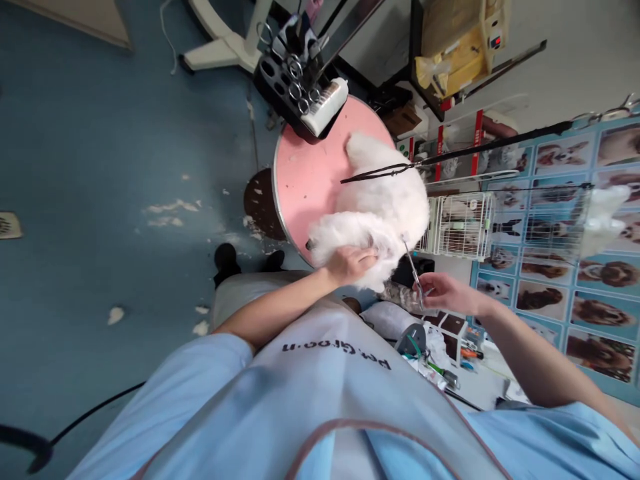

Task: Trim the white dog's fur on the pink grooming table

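A fluffy white dog [385, 200] is on a round pink grooming table [305, 167], its head toward me. My left hand [353, 265] lies against the fur of its head, fingers bent and closed on it; part of the fingers is sunk in the hair. In my right hand [445, 293] is a pair of scissors [413, 267], held by the handles. The blades point up and away from me, with the tips at the edge of the head fur. A black grooming loop [377, 173] runs across the dog's body.
A black tool holder [280, 87] with several scissors and a white bottle [325, 107] overhangs the table's far edge. Loose white fur [170, 207] lies on the blue floor. A wire cage [463, 227] stands at the right, before a wall of dog photos [545, 307].
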A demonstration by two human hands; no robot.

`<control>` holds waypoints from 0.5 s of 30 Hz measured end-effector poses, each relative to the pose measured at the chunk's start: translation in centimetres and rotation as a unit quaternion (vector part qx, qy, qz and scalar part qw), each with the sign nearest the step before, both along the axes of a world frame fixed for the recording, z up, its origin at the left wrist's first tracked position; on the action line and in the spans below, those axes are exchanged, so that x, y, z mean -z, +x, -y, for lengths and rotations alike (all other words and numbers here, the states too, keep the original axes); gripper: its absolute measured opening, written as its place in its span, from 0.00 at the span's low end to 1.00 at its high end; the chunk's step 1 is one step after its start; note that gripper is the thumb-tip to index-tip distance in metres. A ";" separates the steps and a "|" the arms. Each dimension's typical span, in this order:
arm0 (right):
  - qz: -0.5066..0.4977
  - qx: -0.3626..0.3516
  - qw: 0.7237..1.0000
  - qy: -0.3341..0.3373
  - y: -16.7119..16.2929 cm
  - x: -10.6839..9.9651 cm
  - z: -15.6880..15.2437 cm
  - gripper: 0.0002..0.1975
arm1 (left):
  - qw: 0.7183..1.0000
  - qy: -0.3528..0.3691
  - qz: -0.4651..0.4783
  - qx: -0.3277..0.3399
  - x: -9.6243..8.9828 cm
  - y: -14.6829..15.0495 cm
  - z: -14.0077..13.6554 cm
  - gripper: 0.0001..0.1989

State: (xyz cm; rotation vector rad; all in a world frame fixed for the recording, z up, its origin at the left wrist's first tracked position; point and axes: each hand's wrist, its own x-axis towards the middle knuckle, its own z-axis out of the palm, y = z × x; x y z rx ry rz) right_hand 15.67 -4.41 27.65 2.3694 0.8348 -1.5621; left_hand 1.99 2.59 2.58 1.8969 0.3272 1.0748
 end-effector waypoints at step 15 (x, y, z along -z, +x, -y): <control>0.076 -0.186 0.976 -0.087 -1.3 -2.0 -3.4 0.16 | 0.979 0.140 0.066 -0.131 -0.1 0.2 0.0 0.11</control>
